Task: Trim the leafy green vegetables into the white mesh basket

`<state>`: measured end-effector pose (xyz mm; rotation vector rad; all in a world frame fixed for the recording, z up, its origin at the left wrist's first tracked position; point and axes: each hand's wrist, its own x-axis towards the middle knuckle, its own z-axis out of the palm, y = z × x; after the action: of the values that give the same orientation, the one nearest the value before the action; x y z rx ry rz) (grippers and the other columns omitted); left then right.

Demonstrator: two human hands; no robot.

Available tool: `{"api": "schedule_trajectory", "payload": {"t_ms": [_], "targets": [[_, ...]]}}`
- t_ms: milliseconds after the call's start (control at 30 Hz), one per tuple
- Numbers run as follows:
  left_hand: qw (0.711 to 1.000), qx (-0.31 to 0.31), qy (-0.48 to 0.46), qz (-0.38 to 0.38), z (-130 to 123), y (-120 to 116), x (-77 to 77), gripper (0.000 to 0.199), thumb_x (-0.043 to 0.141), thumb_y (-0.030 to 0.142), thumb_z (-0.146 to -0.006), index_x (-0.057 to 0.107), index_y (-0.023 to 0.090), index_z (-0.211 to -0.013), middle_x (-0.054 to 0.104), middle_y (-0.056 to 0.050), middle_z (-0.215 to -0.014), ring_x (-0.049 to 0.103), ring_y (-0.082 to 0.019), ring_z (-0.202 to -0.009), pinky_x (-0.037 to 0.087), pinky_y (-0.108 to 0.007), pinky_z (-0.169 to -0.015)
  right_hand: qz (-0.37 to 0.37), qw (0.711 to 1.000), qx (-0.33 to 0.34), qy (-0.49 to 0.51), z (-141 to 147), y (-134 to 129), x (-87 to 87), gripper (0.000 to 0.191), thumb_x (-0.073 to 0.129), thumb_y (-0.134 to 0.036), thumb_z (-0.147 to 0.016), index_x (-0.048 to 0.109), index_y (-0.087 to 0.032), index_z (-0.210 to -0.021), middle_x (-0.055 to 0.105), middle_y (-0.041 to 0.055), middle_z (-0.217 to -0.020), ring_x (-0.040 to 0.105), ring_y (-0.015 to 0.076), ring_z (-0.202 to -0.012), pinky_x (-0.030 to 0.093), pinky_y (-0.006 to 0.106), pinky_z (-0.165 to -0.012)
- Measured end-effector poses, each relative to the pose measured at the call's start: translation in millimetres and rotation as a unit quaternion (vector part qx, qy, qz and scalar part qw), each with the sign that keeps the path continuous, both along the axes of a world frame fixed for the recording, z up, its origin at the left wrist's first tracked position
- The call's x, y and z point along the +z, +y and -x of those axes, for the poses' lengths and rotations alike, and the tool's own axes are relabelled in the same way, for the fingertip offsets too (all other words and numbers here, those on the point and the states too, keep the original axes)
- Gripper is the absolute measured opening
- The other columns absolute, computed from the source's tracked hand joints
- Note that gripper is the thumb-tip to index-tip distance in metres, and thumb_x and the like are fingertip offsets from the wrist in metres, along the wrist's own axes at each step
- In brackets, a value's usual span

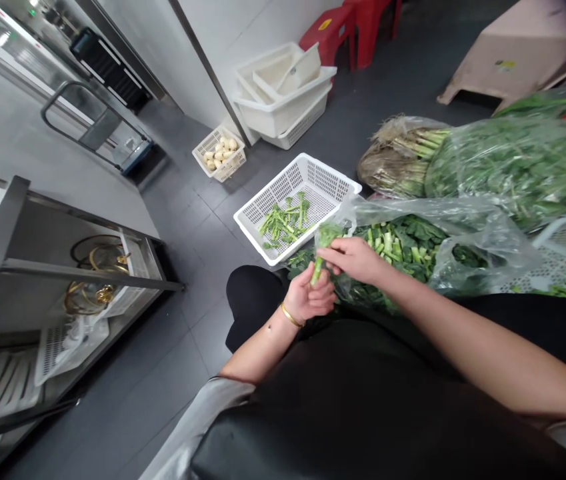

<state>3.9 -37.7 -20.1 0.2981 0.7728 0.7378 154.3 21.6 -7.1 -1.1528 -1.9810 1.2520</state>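
My left hand (309, 295) is closed around the lower end of a green vegetable stalk (317, 270), whose leafy, slightly blurred top points away from me. Near its middle, the fingers of my right hand (353, 259) also grip the stalk. Just beyond, a white perforated basket (251, 222) on the floor holds several trimmed green stems (283, 222). Beside my right hand, an opened clear plastic bag (493, 237) is full of leafy greens with cut pale stems (403, 247). My right thumb and the stalk's lowest tip are partly hidden.
A small basket of pale peeled vegetables (223, 152) and stacked white bins (283, 100) stand farther back. Bagged greens (523, 160) and rooted stalks (397, 157) lie at the right. A metal shelf (93, 270) borders the left. Red stools (330, 30) and a beige stool (517, 50) stand behind.
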Motion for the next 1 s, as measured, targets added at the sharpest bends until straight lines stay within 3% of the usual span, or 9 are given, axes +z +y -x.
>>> {"api": "schedule_trajectory", "payload": {"t_ms": [67, 167, 267, 367, 500, 633, 800, 900, 1000], "targets": [[0.997, 0.023, 0.06, -0.049, -7.3, 0.9, -1.0, 0.043, 0.048, 0.059, -0.081, 0.044, 0.019, -0.065, 0.031, 0.006, -0.042, 0.03, -0.008, -0.032, 0.027, -0.019, -0.031, -0.096, 0.992, -0.046, -0.073, 7.3, -2.1, -0.1, 0.043, 0.037, -0.043, -0.091, 0.059, -0.017, -0.064, 0.057, 0.0021, -0.056, 0.048, 0.0123, -0.053, 0.032, 0.026, -0.054], [0.978, 0.109, 0.157, -0.079, -19.5, -1.1, -4.5, 0.04, 0.055, 0.056, -0.079, 0.047, 0.018, -0.069, 0.028, 0.009, -0.039, 0.023, -0.005, -0.029, 0.024, -0.018, -0.03, -0.236, 0.946, -0.084, -0.204, 7.7, -15.4, -10.7, 0.041, 0.035, -0.036, -0.093, 0.06, -0.016, -0.068, 0.062, 0.0073, -0.067, 0.05, 0.0138, -0.057, 0.025, 0.028, -0.052], [0.98, 0.107, 0.163, -0.031, -30.2, -4.9, -12.4, 0.041, 0.055, 0.054, -0.079, 0.042, 0.018, -0.064, 0.025, 0.01, -0.04, 0.018, -0.004, -0.029, 0.019, -0.017, -0.029, -0.305, 0.915, -0.061, -0.257, 2.3, -33.8, -21.3, 0.041, 0.033, -0.033, -0.095, 0.061, -0.015, -0.071, 0.061, 0.0085, -0.067, 0.05, 0.0145, -0.055, 0.022, 0.029, -0.051], [0.98, 0.124, 0.15, 0.043, -27.2, 8.9, -17.5, 0.043, 0.051, 0.054, -0.082, 0.038, 0.018, -0.061, 0.025, 0.009, -0.041, 0.019, -0.003, -0.03, 0.017, -0.017, -0.029, -0.321, 0.915, -0.005, -0.245, 3.2, -54.1, -24.6, 0.039, 0.034, -0.03, -0.095, 0.062, -0.016, -0.072, 0.06, 0.0071, -0.066, 0.05, 0.0142, -0.055, 0.024, 0.029, -0.051], [0.963, 0.179, 0.197, 0.037, 12.6, 72.9, -4.9, 0.037, 0.045, 0.052, -0.087, 0.046, 0.017, -0.074, 0.033, 0.007, -0.045, 0.032, -0.005, -0.033, 0.028, -0.017, -0.035, -0.252, 0.934, 0.066, -0.243, -8.5, -55.0, -34.3, 0.039, 0.033, -0.035, -0.096, 0.064, -0.018, -0.078, 0.064, 0.0061, -0.074, 0.058, 0.0164, -0.065, 0.031, 0.027, -0.054], [0.931, 0.213, 0.285, -0.076, 53.2, 126.8, 12.8, 0.037, 0.052, 0.051, -0.084, 0.05, 0.018, -0.099, 0.06, -0.004, -0.071, 0.064, -0.017, -0.068, 0.052, -0.028, -0.058, -0.071, 0.943, 0.035, -0.322, -67.8, -3.0, -74.2, 0.04, 0.049, -0.042, -0.088, 0.054, -0.02, -0.121, 0.066, 0.0086, -0.101, 0.062, 0.0209, -0.086, 0.042, 0.028, -0.067], [0.941, 0.1, 0.28, -0.163, 35.9, 118.3, -3.5, 0.047, 0.064, 0.051, -0.073, 0.056, 0.015, -0.102, 0.067, -0.01, -0.08, 0.066, -0.02, -0.068, 0.052, -0.028, -0.053, 0.096, 0.865, -0.105, -0.482, -122.7, 62.3, -155.9, 0.073, 0.057, -0.042, -0.081, 0.03, -0.009, -0.141, 0.042, 0.0253, -0.134, 0.055, 0.0306, -0.107, 0.043, 0.037, -0.082], [0.935, 0.051, 0.304, -0.173, 20.3, 119.7, -19.1, 0.046, 0.066, 0.05, -0.072, 0.06, 0.012, -0.097, 0.067, -0.009, -0.072, 0.064, -0.017, -0.058, 0.049, -0.024, -0.049, 0.084, 0.85, -0.076, -0.514, -116.4, 81.6, -199.3, 0.09, 0.065, -0.04, -0.076, 0.016, -0.014, -0.147, 0.023, 0.0286, -0.145, 0.045, 0.0366, -0.118, 0.041, 0.042, -0.086], [0.929, 0.052, 0.322, -0.172, 19.6, 133.1, -25.1, 0.042, 0.064, 0.049, -0.074, 0.061, 0.012, -0.093, 0.066, -0.007, -0.069, 0.062, -0.014, -0.053, 0.046, -0.021, -0.046, 0.075, 0.848, -0.055, -0.521, -106.2, 94.2, -226.2, 0.085, 0.068, -0.035, -0.075, 0.022, -0.015, -0.145, 0.023, 0.0319, -0.141, 0.044, 0.0383, -0.117, 0.042, 0.043, -0.082]]}}
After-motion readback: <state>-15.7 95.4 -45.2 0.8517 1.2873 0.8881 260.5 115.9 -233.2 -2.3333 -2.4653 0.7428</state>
